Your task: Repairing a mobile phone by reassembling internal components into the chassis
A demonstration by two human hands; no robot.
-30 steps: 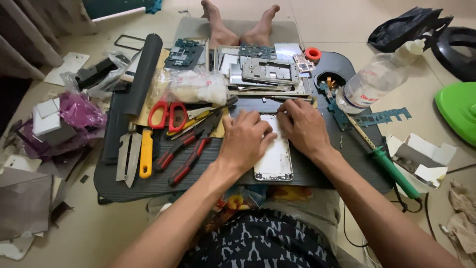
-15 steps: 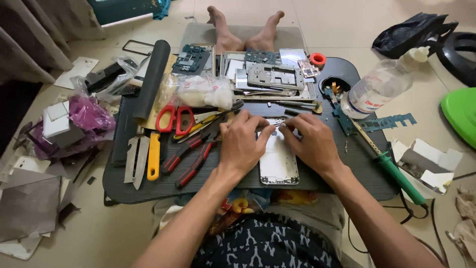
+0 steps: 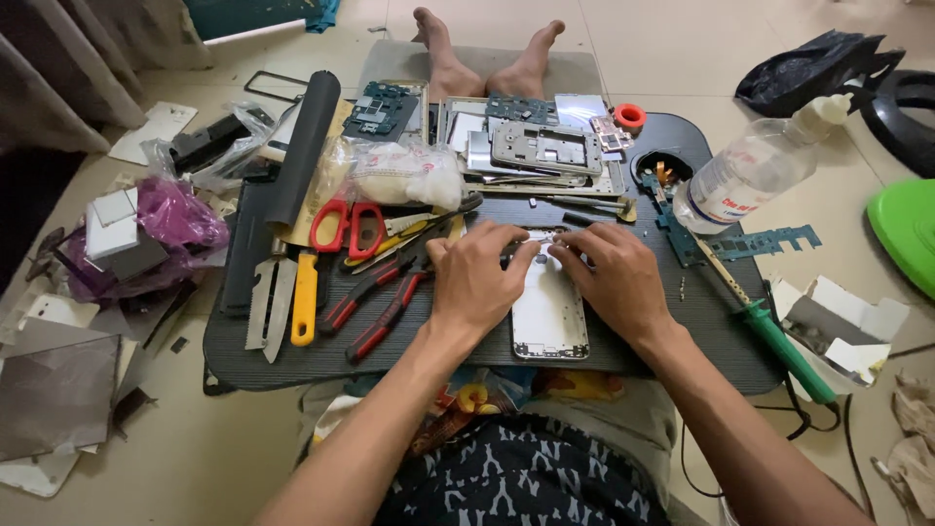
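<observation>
A silver phone housing (image 3: 550, 317) lies face down on the dark lap tray (image 3: 292, 360). My left hand (image 3: 477, 278) rests on its left edge, fingers curled at the top. My right hand (image 3: 614, 278) presses on its right side, fingertips pinched at the top edge near the left hand's. Whether a small part is between the fingertips cannot be told.
Red-handled pliers (image 3: 375, 307), red scissors (image 3: 346, 226), a yellow-handled knife (image 3: 304, 297) and a saw blade (image 3: 268, 302) lie left of the hands. Circuit boards and metal frames (image 3: 545, 148) are stacked behind. A plastic bottle (image 3: 750, 175) and green screwdriver (image 3: 779, 341) are right.
Both hands have stayed on the phone housing, with the fingertips working at its top edge. The camera has shifted slightly.
</observation>
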